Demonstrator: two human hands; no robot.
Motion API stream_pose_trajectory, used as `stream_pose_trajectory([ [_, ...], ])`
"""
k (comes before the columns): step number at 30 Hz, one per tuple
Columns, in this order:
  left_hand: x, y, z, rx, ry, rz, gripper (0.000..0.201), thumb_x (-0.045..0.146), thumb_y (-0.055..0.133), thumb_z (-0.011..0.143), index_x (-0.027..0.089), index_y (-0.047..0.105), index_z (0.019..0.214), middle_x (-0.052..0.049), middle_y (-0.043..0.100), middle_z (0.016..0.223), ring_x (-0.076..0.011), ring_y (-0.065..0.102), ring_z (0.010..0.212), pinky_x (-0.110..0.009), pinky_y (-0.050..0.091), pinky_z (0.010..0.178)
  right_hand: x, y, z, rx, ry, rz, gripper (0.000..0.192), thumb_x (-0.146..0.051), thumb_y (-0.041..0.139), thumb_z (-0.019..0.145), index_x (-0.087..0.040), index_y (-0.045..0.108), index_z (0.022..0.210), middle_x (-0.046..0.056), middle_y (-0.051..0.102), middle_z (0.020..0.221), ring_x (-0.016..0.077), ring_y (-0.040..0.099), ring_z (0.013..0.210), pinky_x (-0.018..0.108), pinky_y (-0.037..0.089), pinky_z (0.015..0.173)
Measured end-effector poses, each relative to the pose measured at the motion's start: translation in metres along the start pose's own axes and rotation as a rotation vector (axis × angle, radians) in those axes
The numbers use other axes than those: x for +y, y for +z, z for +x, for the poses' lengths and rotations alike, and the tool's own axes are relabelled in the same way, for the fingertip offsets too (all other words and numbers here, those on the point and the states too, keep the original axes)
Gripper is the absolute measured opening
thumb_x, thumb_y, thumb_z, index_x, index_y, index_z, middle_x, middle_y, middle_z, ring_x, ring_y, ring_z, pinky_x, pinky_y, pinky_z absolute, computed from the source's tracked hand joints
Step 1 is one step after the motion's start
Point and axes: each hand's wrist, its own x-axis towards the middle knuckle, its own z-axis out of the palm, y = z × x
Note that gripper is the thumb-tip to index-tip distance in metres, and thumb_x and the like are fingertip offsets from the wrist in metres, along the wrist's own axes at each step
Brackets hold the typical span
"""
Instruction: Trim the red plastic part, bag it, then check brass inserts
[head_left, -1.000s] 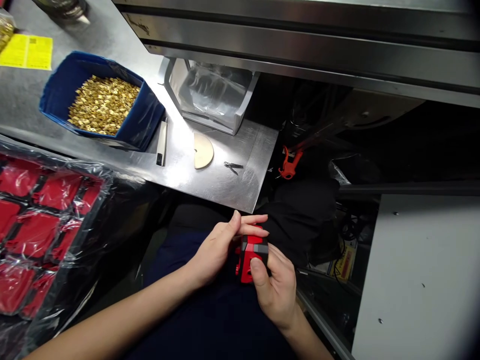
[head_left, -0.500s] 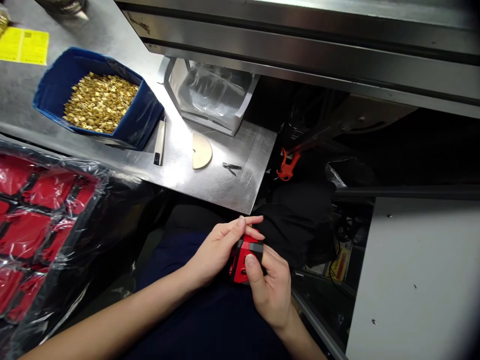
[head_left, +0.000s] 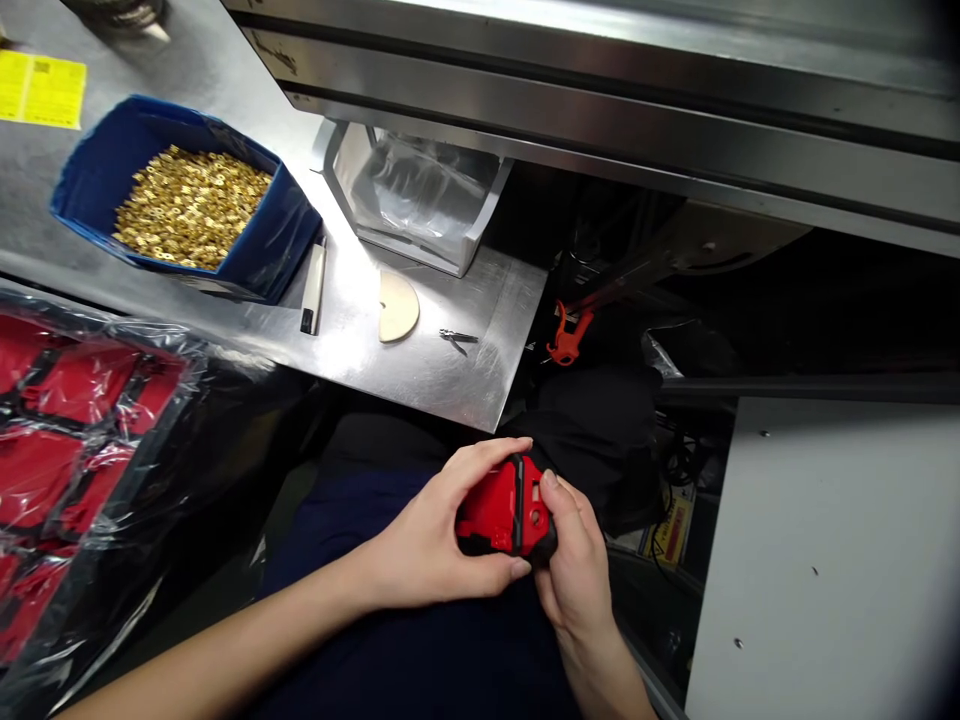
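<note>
A: State the grip.

B: Both hands close on one red part (head_left: pixel 506 510), held over the lap, near of the desk (head_left: pixel 420 370) edge. The left hand (head_left: pixel 427 540) cups it from the left, thumb under the near edge and fingers (head_left: pixel 491 452) curled over the far top. The right hand (head_left: pixel 574 565) clamps the right end, thumb tip on the upper face.

A: What has changed?

B: Half a second ago the part stood more upright, showing a black band across its top. Now it lies flatter, a broad red face up, with a black seam down the middle. In my judgement it has been turned for a look at another side, or for seating a piece, not for setting down.

A: Surroundings, outward?

B: On the desk, far of the hands: a small metal tool (head_left: pixel 459 338), a pale disc (head_left: pixel 396 307), and a slim white bar (head_left: pixel 313 285). Far left of those, a blue bin (head_left: pixel 277 240) of brass pieces (head_left: pixel 191 205). A clear tray (head_left: pixel 420 195) sits at the back. At near left, red parts lie under plastic film (head_left: pixel 82 420).

A: Limits of view?

B: The underside of the part and both palms are hidden. Small slots on its face are too small to read. The film-wrapped parts run off the left edge. Right of the desk all is dark, apart from an orange clip (head_left: pixel 566 335).
</note>
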Motion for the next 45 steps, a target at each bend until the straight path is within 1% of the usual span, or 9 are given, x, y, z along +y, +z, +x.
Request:
stream_pose_trajectory([
  [5,0.002,0.005,-0.001,0.028,0.035,0.006,0.085,0.021,0.084,0.073,0.031,0.046,0.148,-0.01,0.055,0.147,-0.0316,0.056,0.134,-0.045,0.048,0.115,-0.001,-0.005,-0.001,-0.256,-0.181,-0.161,0.042,-0.052,0.058,0.1,-0.019,0.058,0.075,-0.001,0.053,0.067,0.0131,0.044,0.062,0.024,0.042,0.056],
  [9,0.003,0.011,0.001,0.115,0.05,0.05,0.071,0.029,0.083,0.077,0.03,0.051,0.141,-0.009,0.058,0.141,-0.0309,0.057,0.13,-0.045,0.047,0.114,0.001,-0.006,-0.001,-0.274,-0.226,-0.221,0.043,-0.051,0.051,0.105,-0.02,0.056,0.076,-0.001,0.052,0.068,0.0136,0.046,0.063,0.023,0.044,0.057],
  [14,0.004,0.01,0.011,0.192,-0.126,-0.209,0.035,0.044,0.071,0.093,0.028,0.06,0.122,-0.004,0.065,0.12,-0.0221,0.063,0.109,-0.034,0.052,0.097,-0.004,-0.007,-0.002,-0.465,-0.359,-0.347,0.06,-0.072,0.041,0.1,-0.021,0.068,0.112,0.009,0.069,0.104,0.0237,0.066,0.092,0.036,0.057,0.09],
  [17,0.001,0.006,0.015,0.18,-0.294,-0.431,0.037,0.053,0.061,0.098,0.026,0.06,0.122,-0.002,0.068,0.106,-0.0173,0.065,0.094,-0.029,0.053,0.083,-0.004,-0.011,0.001,-0.586,-0.384,-0.473,0.059,-0.073,0.056,0.094,-0.022,0.07,0.119,0.011,0.072,0.111,0.0282,0.069,0.103,0.037,0.056,0.094],
  [25,-0.006,0.001,0.005,-0.041,-0.265,-0.365,0.108,0.034,0.092,0.073,0.029,0.03,0.162,-0.012,0.051,0.16,-0.0296,0.057,0.14,-0.043,0.048,0.116,0.005,-0.016,0.013,-0.222,-0.226,-0.188,0.039,-0.055,0.056,0.102,-0.019,0.07,0.107,0.005,0.073,0.086,0.0184,0.064,0.073,0.029,0.053,0.066],
  [30,-0.01,-0.008,0.004,0.029,-0.124,-0.109,0.108,0.038,0.096,0.065,0.029,0.042,0.158,-0.009,0.065,0.148,-0.0303,0.064,0.131,-0.045,0.05,0.116,-0.002,-0.012,0.014,-0.259,-0.051,0.173,0.036,-0.054,0.063,0.099,-0.019,0.07,0.093,0.001,0.067,0.073,0.0168,0.064,0.07,0.026,0.052,0.062],
  [37,-0.028,-0.038,-0.005,0.054,0.159,0.099,0.096,0.038,0.097,0.063,0.033,0.055,0.15,-0.009,0.073,0.137,-0.0292,0.077,0.104,-0.033,0.065,0.083,-0.01,-0.018,0.022,-0.278,0.126,0.304,0.032,-0.051,0.082,0.085,-0.021,0.076,0.096,0.003,0.078,0.09,0.0173,0.071,0.077,0.029,0.06,0.072],
  [41,-0.026,-0.056,-0.013,0.123,0.107,-0.267,0.075,0.053,0.083,0.079,0.031,0.059,0.147,-0.012,0.071,0.139,-0.0313,0.071,0.12,-0.04,0.06,0.1,-0.01,-0.003,0.023,-0.351,0.233,0.346,0.039,-0.054,0.087,0.078,-0.022,0.078,0.098,0.004,0.081,0.099,0.0198,0.075,0.087,0.033,0.061,0.082],
  [45,-0.025,-0.051,-0.029,0.111,-0.116,-0.942,0.094,0.085,0.059,0.078,0.021,0.058,0.147,-0.019,0.051,0.16,-0.0393,0.054,0.142,-0.048,0.053,0.11,-0.001,0.032,0.012,-0.688,0.322,0.192,0.044,-0.058,0.083,0.081,-0.02,0.076,0.101,0.006,0.079,0.1,0.0187,0.074,0.087,0.032,0.058,0.086],
])
